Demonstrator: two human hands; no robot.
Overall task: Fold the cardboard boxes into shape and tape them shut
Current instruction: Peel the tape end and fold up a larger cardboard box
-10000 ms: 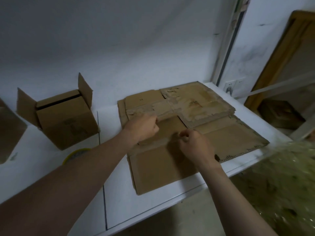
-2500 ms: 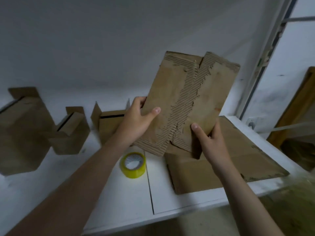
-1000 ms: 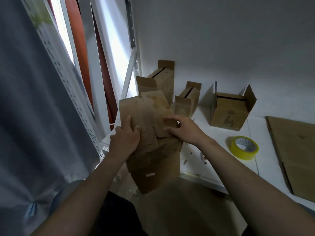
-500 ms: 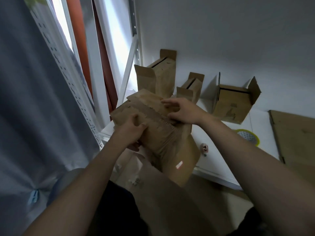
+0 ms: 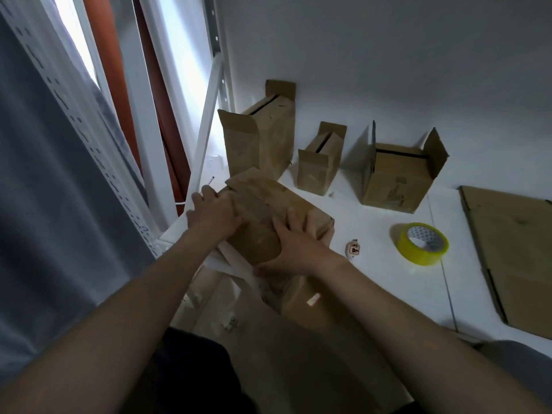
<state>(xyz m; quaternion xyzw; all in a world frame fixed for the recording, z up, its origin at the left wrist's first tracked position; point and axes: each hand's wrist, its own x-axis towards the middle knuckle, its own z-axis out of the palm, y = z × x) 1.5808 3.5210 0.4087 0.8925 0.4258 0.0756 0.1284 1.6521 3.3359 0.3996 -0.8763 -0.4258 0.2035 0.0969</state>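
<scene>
A worn brown cardboard box (image 5: 263, 204) lies on its side at the near left corner of the white table (image 5: 373, 234), its lower end hanging over the edge. My left hand (image 5: 213, 216) presses the flaps at its left end, fingers lying on the cardboard. My right hand (image 5: 294, 249) lies flat on its top face with fingers spread. A yellow tape roll (image 5: 422, 244) sits on the table to the right, apart from both hands.
Three folded boxes stand by the wall: a tall one (image 5: 260, 138), a small one (image 5: 321, 159) and a wider one (image 5: 397, 174) with raised flaps. Flat cardboard (image 5: 513, 252) lies at the right. A small white object (image 5: 353, 248) lies near the tape. A grey curtain (image 5: 59, 174) hangs on the left.
The box has come down from mid-air onto the table corner. Both hands went from gripping its flaps to pressing on its top.
</scene>
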